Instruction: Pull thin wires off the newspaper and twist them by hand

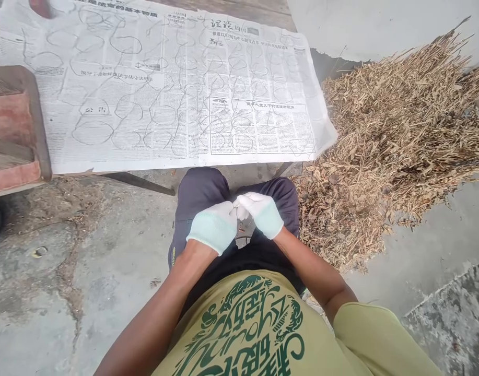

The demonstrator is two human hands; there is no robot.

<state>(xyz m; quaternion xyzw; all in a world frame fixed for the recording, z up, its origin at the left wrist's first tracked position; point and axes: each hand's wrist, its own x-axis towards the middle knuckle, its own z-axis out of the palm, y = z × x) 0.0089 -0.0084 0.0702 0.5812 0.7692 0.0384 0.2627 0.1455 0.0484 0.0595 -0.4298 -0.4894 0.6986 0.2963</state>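
Note:
My left hand point(215, 224) and my right hand point(261, 211) wear white gloves with pale green cuffs. They meet above my lap, the fingertips of both pinched together. Whatever lies between the fingers is too small to make out. Beyond my knees, newspaper sheets point(180, 94) cover a table. Many thin, dark, wiry loops point(93, 131) lie in rows on the paper.
A worn reddish wooden piece point(12, 122) stands at the table's left end. Dry straw point(380, 136) is heaped on the ground at the right. A table leg point(139, 183) slants below the table edge, left of my knees.

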